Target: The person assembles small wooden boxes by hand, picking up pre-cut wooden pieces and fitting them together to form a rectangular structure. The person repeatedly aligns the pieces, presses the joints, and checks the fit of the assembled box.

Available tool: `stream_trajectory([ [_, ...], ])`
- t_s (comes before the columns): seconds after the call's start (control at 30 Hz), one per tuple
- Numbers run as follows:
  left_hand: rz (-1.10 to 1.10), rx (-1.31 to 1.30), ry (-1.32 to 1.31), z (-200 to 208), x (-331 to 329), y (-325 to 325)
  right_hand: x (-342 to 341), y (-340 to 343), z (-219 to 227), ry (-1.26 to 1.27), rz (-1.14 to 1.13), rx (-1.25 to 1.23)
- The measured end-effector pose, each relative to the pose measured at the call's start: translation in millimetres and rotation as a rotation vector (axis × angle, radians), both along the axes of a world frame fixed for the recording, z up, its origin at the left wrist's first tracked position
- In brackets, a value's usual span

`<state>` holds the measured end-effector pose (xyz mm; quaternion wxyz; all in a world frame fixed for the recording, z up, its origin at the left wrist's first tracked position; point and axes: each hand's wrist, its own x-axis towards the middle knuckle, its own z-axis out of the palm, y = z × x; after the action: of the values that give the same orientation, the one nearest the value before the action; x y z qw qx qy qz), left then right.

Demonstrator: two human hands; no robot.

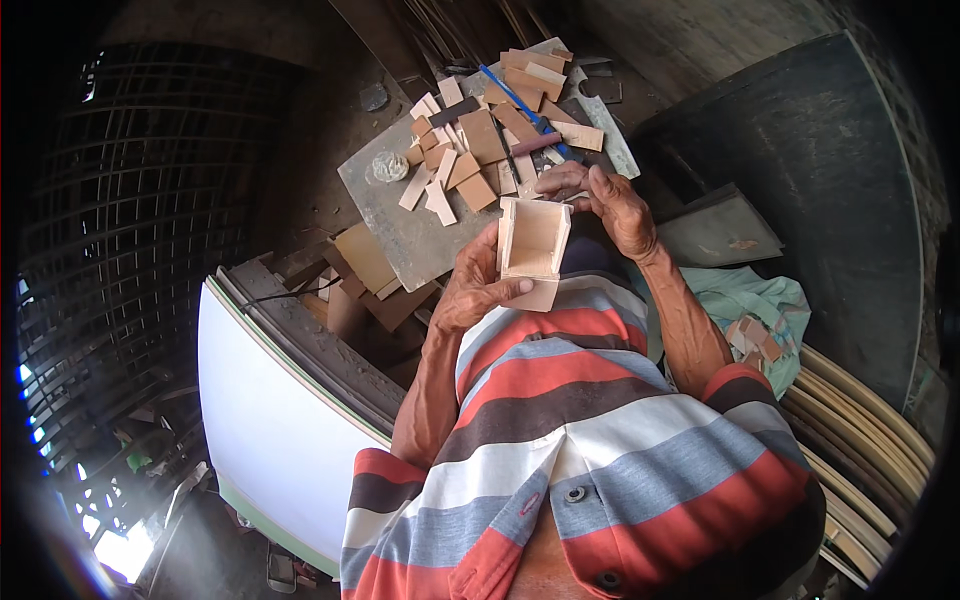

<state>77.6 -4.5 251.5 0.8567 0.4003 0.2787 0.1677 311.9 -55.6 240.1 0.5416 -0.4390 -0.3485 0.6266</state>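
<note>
My left hand (474, 287) is closed round a small open-topped box (541, 238) of pale bare wood, its thumb across the near end. The box is tilted, so its hollow inside faces up at me. Just past its far right corner is my right hand (613, 212), fingers bent and apart and pointing left. Whether those fingertips touch the box's edge I cannot tell. Beyond both hands, many small flat wood pieces (478, 136) in pale and brown tones lie heaped on a grey board (372, 200).
A blue tool (517, 100) lies across the heap, and a clear glass-like container (390, 167) stands at the board's left. At left is a large white panel (280, 400). To my right are a pale green sack (745, 300) with wood offcuts and long curved strips (860, 420).
</note>
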Motion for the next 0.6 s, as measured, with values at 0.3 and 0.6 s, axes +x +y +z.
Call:
stream_trajectory([
  [0.3,-0.006,-0.147,-0.009,-4.1,-2.5,4.3,-11.0,17.5,-10.5,-0.192,0.079,0.157],
  [0.6,0.055,-0.186,0.016,-1.7,2.3,3.6,-0.3,7.5,0.2,-0.113,0.067,0.072],
])
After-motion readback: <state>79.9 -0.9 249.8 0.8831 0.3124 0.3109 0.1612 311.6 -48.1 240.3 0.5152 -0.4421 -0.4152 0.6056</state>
